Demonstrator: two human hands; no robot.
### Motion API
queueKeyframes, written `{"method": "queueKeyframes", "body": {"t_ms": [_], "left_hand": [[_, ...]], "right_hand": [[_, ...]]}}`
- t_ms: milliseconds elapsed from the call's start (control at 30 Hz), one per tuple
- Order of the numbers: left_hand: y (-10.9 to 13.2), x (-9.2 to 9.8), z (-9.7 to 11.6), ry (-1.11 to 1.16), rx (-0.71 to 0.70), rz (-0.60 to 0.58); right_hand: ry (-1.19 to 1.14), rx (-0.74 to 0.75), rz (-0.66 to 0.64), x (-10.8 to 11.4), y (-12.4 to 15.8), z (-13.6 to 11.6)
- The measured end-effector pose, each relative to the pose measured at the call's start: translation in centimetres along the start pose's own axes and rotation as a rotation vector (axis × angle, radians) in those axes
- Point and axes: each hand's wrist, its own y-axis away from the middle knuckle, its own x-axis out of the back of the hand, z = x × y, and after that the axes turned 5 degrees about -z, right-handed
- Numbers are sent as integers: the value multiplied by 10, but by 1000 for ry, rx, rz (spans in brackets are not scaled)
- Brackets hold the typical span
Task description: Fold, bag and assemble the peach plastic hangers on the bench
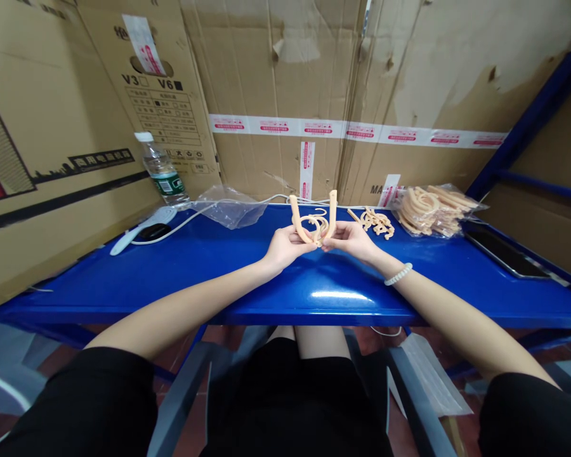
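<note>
Both of my hands meet over the middle of the blue metal shelf [285,285]. My left hand [285,246] is closed on one leg of a beige plastic hanger piece [297,219] that sticks upward. My right hand [349,239] is closed on a second beige leg [332,212], also pointing up. Between the two hands the curved hooks [316,226] of these pieces cross each other. A white bead bracelet [398,274] circles my right wrist.
Loose beige hanger pieces [377,221] lie right of my hands, beside a clear bag full of them [432,209]. A phone [502,252] lies far right. On the left are a water bottle [162,170], an empty clear bag [228,206] and a white cabled device [140,230]. Cardboard boxes [285,95] wall the back.
</note>
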Motion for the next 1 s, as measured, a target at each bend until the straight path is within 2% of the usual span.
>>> {"method": "queueKeyframes", "body": {"t_ms": [167, 333, 400, 500, 600, 700, 800, 900, 1000], "left_hand": [[-3, 1, 1, 31, -11, -7], [-6, 0, 9, 88, 25, 48], [-9, 4, 15, 139, 67, 79], [-18, 15, 25, 184, 135, 150], [-29, 34, 32, 179, 191, 190], [-38, 57, 34, 112, 210, 113], [-43, 79, 35, -21, 163, 3], [-44, 94, 36, -307, 65, -130], [-44, 99, 37, -632, -29, -273]], "right_hand": [[20, 3, 81, -6, -1, 1], [43, -4, 149, -4, -3, -2], [38, 13, 176, 6, -3, -6], [81, 50, 199, 32, -2, -14], [239, 94, 178, 64, 0, -22], [530, 95, 126, 86, 3, -27], [782, 70, 77, 96, 6, -30], [886, 28, -10, 98, 7, -30], [940, -21, -100, 100, 6, -29]]}}
